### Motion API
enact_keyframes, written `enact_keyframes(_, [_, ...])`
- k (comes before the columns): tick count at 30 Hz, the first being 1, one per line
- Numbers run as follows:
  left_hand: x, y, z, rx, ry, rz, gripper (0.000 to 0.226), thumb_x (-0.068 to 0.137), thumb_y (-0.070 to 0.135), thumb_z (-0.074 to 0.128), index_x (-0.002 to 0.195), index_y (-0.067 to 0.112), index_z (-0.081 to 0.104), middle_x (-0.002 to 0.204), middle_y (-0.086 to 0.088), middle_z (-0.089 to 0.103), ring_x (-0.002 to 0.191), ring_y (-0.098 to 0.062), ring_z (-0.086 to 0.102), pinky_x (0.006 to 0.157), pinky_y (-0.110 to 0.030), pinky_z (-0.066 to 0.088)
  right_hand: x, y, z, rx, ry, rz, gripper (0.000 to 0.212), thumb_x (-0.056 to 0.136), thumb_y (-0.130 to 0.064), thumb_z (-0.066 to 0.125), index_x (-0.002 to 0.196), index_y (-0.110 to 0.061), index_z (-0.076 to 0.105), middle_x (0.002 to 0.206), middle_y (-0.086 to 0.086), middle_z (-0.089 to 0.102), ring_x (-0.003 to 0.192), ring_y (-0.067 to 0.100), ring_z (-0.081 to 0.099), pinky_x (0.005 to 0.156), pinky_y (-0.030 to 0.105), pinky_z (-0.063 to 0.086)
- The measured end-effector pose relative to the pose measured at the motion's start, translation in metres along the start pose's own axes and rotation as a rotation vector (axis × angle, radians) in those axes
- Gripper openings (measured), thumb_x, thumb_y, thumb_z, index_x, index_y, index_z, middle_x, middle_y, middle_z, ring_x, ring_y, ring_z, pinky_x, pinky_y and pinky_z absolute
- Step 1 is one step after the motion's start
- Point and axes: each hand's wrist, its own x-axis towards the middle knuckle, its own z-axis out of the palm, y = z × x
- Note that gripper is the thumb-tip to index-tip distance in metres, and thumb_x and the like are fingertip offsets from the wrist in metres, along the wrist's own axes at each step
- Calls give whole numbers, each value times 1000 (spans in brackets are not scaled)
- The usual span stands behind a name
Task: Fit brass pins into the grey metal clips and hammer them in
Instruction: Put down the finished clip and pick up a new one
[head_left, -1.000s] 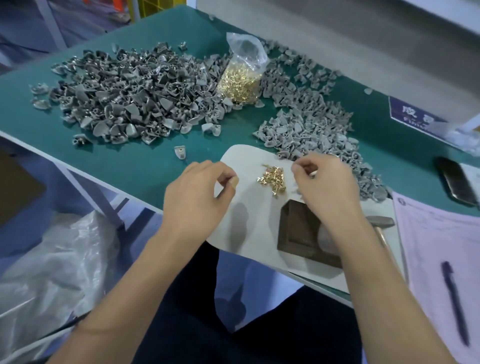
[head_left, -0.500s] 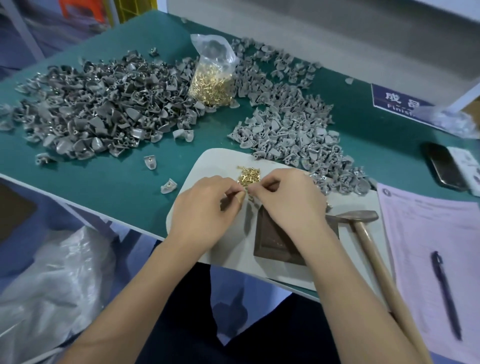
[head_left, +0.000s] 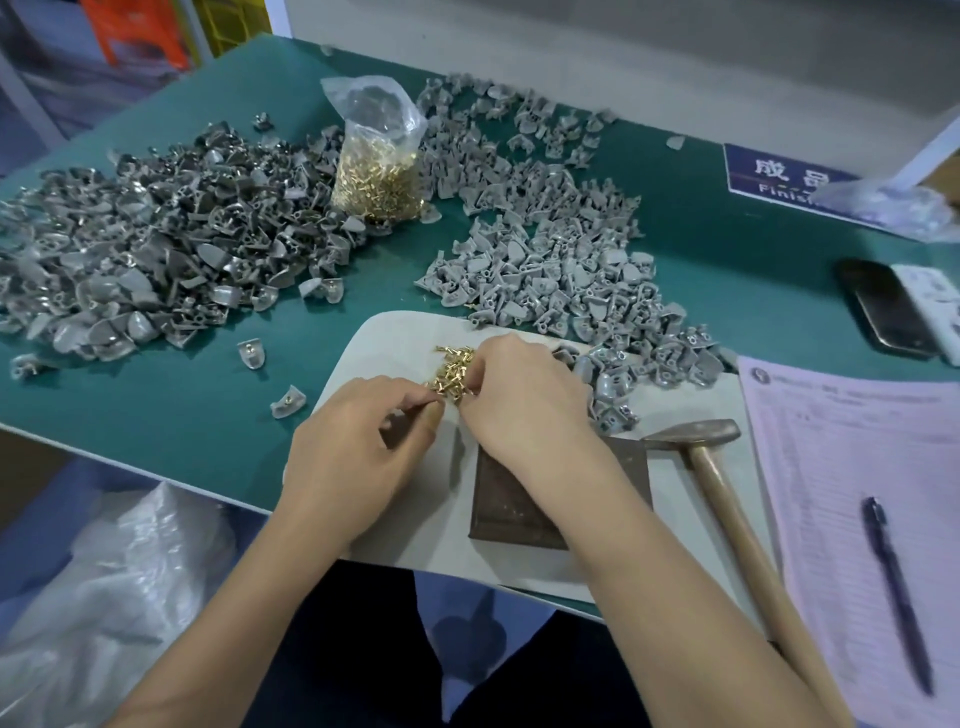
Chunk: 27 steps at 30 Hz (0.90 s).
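Both hands meeting over small brass pin heap (head_left: 453, 370) on white mat (head_left: 384, 338): left hand (head_left: 358, 447) pinching, contents unclear; right hand (head_left: 524, 395) curled, fingertips hidden. Grey clips (head_left: 545, 260) heaped beyond.

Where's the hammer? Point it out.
The hammer lies on the table's right side, head beside the dark metal block, handle running toward the person, left of the pink form.

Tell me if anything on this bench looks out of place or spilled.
Nothing looks spilled by accident. Two grey clips lie apart from the big left pile, near the white mat. The hammer lies flat on the bench, its handle overhanging the front edge.
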Motion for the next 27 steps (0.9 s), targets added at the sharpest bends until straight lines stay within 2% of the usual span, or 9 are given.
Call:
enact_keyframes(5, [2,1,2,62,-15,-16,6,94,40,60,93,41,66,90,23,64,82,0,49,66,-23,40,-10,17,-11,303,58,-10,8,84,-25,70,91,-24,70,88,-5,71,88,21,67,76,33,54])
enact_keyframes(8, [1,0,3,80,-9,-5,6,93,38,62,95,40,68,91,23,64,84,-2,50,68,-29,45,-19,39,-18,446,158,-60,9,86,-21,66,89,-23,74,79,-9,72,79,11,68,76,32,58])
enact_keyframes(11, [2,3,4,102,-3,6,7,93,40,61,94,40,68,91,23,64,86,-3,52,67,-30,47,-29,64,-21,517,223,-95,22,92,-16,60,95,-24,81,86,-23,71,86,-6,65,72,6,49])
enact_keyframes(12, [2,3,5,105,0,4,7,93,41,60,93,40,68,90,22,64,86,-4,52,67,-31,47,-33,72,-20,544,245,-98,23,95,-16,60,97,-26,81,88,-26,70,89,-11,63,73,4,47])
enact_keyframes(13, [2,3,5,101,1,-2,7,93,41,60,93,40,67,90,22,64,85,-4,52,66,-31,47,-37,80,-18,573,274,-98,22,97,-16,61,100,-28,80,89,-27,70,90,-11,63,76,6,48])
enact_keyframes(15, [4,5,5,71,5,-22,6,93,41,60,93,41,66,90,22,64,84,-3,54,65,-29,47,-46,92,-10,653,347,-87,20,99,-20,62,102,-33,78,87,-25,71,84,-3,66,74,21,55])
enact_keyframes(19, [20,18,15,-28,25,-26,4,93,40,62,95,41,65,92,23,64,80,9,56,64,-23,46,-62,92,10,809,499,-96,27,99,-17,65,97,-42,72,85,-18,74,72,8,67,69,20,53])
enact_keyframes(23, [53,31,32,49,55,-35,10,93,40,61,103,41,65,99,22,63,88,1,56,68,-27,42,-61,90,18,664,605,-95,18,96,-14,69,103,-29,76,96,-15,74,90,3,68,84,20,53])
enact_keyframes(27, [90,37,44,213,45,-42,28,94,41,60,121,32,63,117,6,59,106,-20,60,70,-34,48,-61,86,17,520,645,-131,17,95,-12,68,107,-19,78,100,-11,74,91,1,65,84,11,48])
